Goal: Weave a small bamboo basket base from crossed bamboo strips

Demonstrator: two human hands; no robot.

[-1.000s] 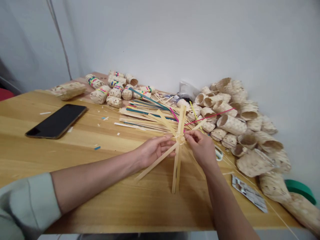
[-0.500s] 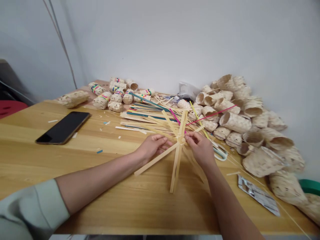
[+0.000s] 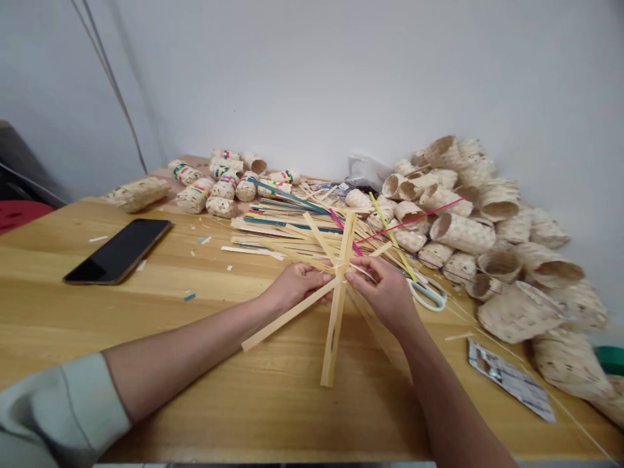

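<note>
Flat pale bamboo strips (image 3: 332,338) cross at a small woven centre and fan out like a star above the table. My left hand (image 3: 299,285) is closed on the left side of the crossing, thumb on top. On the right side, my right hand (image 3: 383,286) pinches the crossing between thumb and fingers, with a thin narrow strip bending out from under the fingertips. One strip slants down to the left past my left wrist; another pair points toward me. The fingers partly cover the crossing.
Behind lies a heap of loose strips (image 3: 273,227), some coloured. Small woven baskets (image 3: 463,233) are piled at right, more with coloured bands (image 3: 195,195) at back left. A phone (image 3: 119,250), scissors (image 3: 429,296) and a foil packet (image 3: 509,380) lie on the wooden table (image 3: 195,403).
The bamboo star and both hands have shifted slightly left and toward me in the view. My right fingers have moved in over the crossing, and the thin strip now shows beside them.
</note>
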